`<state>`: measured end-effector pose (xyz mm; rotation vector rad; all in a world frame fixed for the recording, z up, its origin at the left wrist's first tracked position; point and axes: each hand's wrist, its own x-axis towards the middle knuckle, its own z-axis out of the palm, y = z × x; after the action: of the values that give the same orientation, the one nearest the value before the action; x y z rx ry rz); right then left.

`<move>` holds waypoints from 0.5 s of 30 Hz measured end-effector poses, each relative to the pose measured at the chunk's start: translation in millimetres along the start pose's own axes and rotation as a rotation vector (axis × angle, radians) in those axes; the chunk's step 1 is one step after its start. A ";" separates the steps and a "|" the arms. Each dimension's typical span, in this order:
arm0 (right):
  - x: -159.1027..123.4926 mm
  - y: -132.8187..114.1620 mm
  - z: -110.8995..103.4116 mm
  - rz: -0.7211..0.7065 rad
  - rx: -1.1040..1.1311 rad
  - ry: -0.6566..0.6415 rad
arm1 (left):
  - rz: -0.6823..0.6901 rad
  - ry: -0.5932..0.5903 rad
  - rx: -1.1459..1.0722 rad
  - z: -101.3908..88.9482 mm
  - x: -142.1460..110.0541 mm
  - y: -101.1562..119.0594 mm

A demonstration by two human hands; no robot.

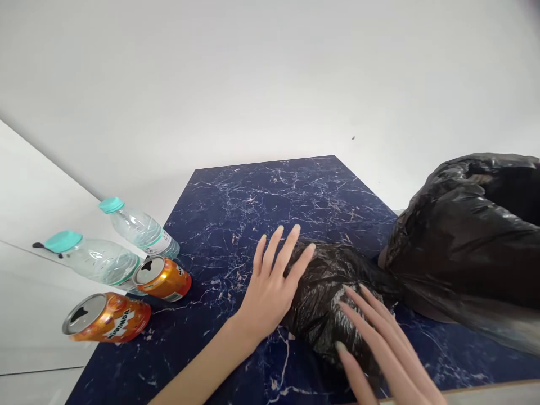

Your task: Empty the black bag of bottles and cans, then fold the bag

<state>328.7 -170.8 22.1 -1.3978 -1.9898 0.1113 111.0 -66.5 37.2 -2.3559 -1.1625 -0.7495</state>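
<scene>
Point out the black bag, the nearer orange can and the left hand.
black bag [464,247], head view: on its bulging crinkled side.
nearer orange can [116,322], head view: on its printed side.
left hand [270,287], head view: on the back of the hand, flat on the bag.

Near orange can [107,319]: "MIRINDA" logo; bottle labels unreadable.

Two bare hands show, with no rings, watch or bracelet on either. The left hand [270,287] has slim, long fingers with long nails that reach past the fingertips, in a pale natural tone. Its forearm, toward seven o'clock, is bare, with no sleeve. The right hand [386,349], toward five o'clock, has the same long pale nails.
</scene>
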 end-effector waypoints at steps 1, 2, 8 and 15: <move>9.4 -1.1 9.7 -0.060 -0.062 -0.022 | -0.004 -0.021 -0.010 4.5 5.4 -4.4; 18.2 -0.9 20.7 -0.086 -0.121 -0.054 | -0.011 -0.043 -0.021 9.5 10.0 -9.0; 39.1 15.0 83.0 -0.007 -0.318 -0.184 | -0.075 -0.121 -0.101 43.4 11.8 -48.6; 47.6 30.0 99.6 0.069 -0.444 -0.267 | -0.455 0.040 -0.443 60.8 -13.1 -78.4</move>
<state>286.5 -87.1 -43.3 -1.8094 -2.2802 -0.1294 57.9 4.9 -8.7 -2.4148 -1.6868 -1.3175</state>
